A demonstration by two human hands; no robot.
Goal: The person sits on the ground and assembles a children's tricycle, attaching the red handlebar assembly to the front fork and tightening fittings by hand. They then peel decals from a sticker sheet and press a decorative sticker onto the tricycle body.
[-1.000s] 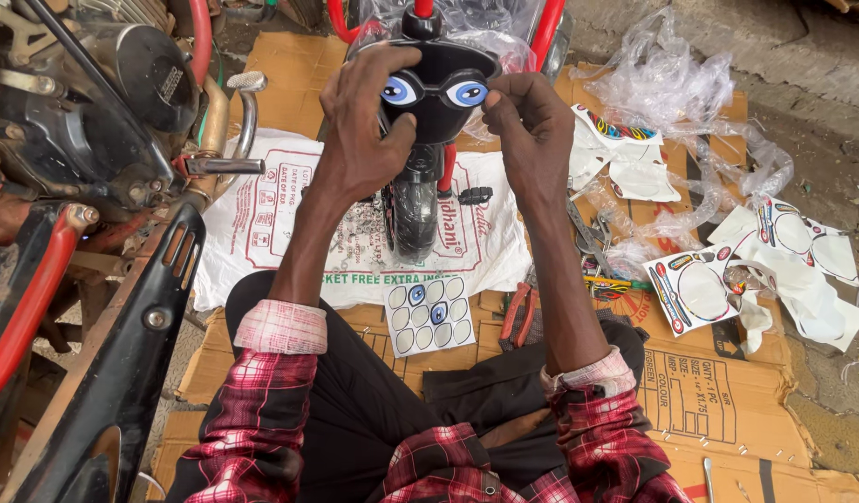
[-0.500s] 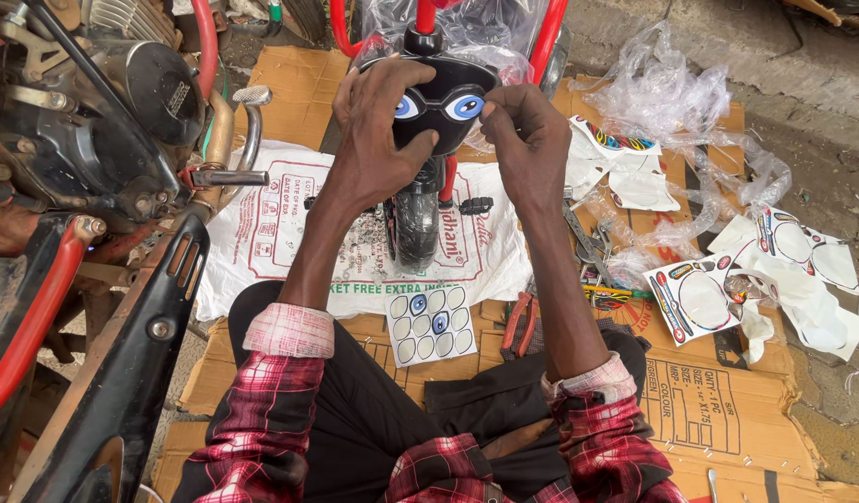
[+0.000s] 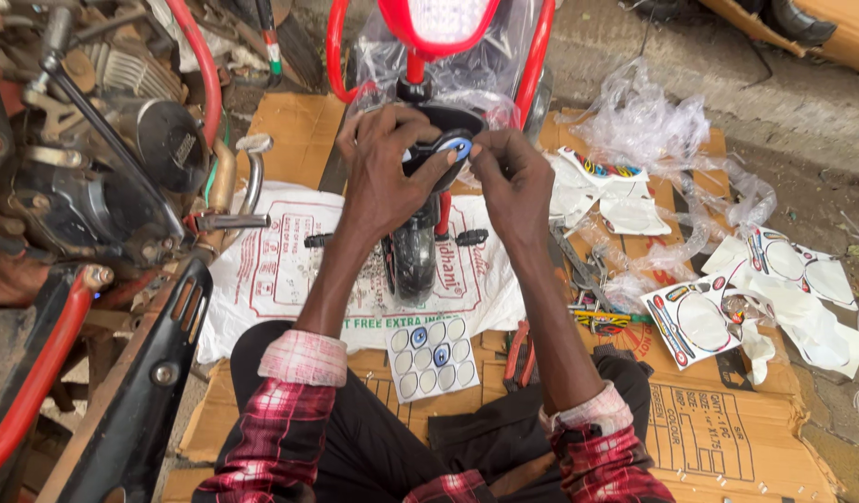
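Both hands are on the black toy face [image 3: 439,140] at the front of a small red trike [image 3: 429,56]. The left hand [image 3: 385,172] wraps over the left side of the face, its fingers curled and gripping it. The right hand [image 3: 513,186] is on the right side, fingers bent and pinched together at a blue eye sticker [image 3: 456,145] on the face.

Just below the face is the black front wheel [image 3: 413,256], which stands on a white sack [image 3: 280,270]. Below the wheel, near the person's knees, lies a sticker sheet [image 3: 434,359] with round shapes. Pliers [image 3: 518,349] with red handles lie just right of that sheet. Far right of the wheel lie more sticker sheets [image 3: 700,317] and clear plastic [image 3: 644,121]. Left of the wheel is a motorbike engine [image 3: 103,168]. Brown cardboard [image 3: 709,438] lies under it all.
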